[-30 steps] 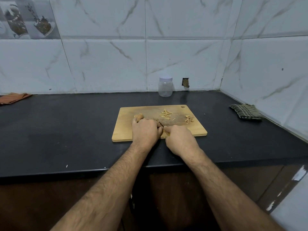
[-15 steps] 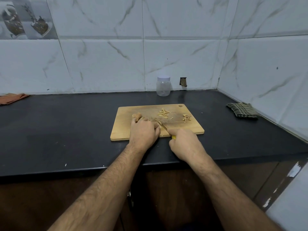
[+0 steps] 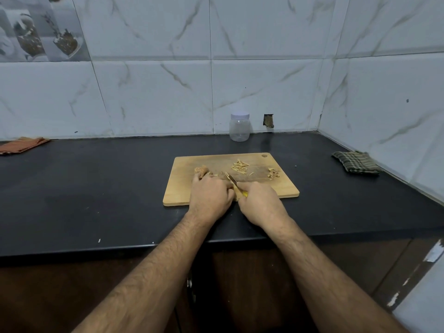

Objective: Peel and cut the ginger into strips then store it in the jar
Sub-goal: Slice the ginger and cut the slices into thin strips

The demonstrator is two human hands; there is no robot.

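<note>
Meanwhile jar [image 3: 239, 128] lidded, empty; left hand [image 3: 211, 194] holds ginger [image 3: 201, 170]; right hand [image 3: 260, 200] grips knife [image 3: 234, 181].

Right hand [image 3: 260, 203] grips knife [image 3: 232, 179]; left hand [image 3: 211, 195] holds ginger [image 3: 201, 170].

White marble-look wall tiles [image 3: 264, 92], black countertop [image 3: 96, 188] in corner, dark wood cabinets [image 3: 360, 265] below.

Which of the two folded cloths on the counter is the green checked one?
The green checked cloth lies at the right, beside the side wall. The other cloth, at the far left, is orange.
</note>
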